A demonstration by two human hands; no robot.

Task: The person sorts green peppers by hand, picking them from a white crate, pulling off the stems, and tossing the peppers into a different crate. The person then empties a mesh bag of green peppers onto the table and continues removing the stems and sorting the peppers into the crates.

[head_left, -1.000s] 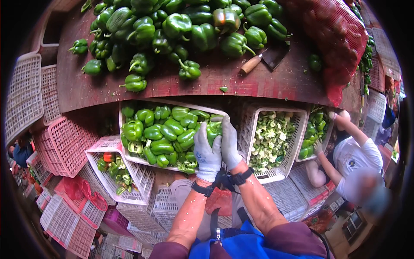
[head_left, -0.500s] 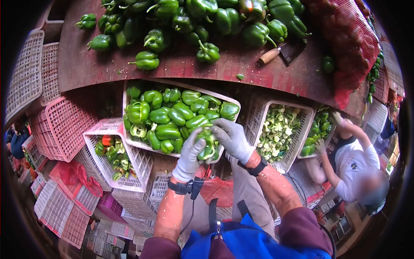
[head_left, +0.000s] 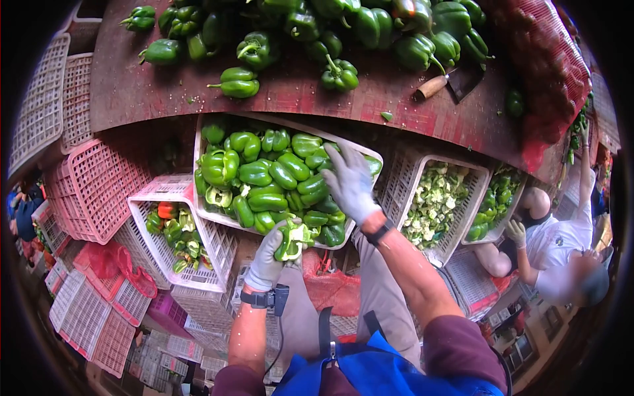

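My left hand (head_left: 267, 263), in a pale glove, holds a cut green pepper piece (head_left: 292, 241) with its pale inside showing, over the front edge of a white crate (head_left: 198, 173). My right hand (head_left: 352, 183), also gloved, has its fingers spread over the right part of this crate and holds nothing visible. Green peppers (head_left: 256, 173) fill the crate. Whether the right fingertips touch them is hard to tell.
A wooden table (head_left: 165, 96) bears whole peppers (head_left: 257, 49), a wooden-handled blade (head_left: 432, 87) and a red net sack (head_left: 548, 72). Nearby stand a crate of pale scraps (head_left: 437, 198) and a smaller crate (head_left: 178, 234). A co-worker (head_left: 555, 244) sits at right.
My hands have separated: the right has moved up over the crate and opened, the left has moved slightly left and down with the pepper piece. The co-worker's arm has reached upward.
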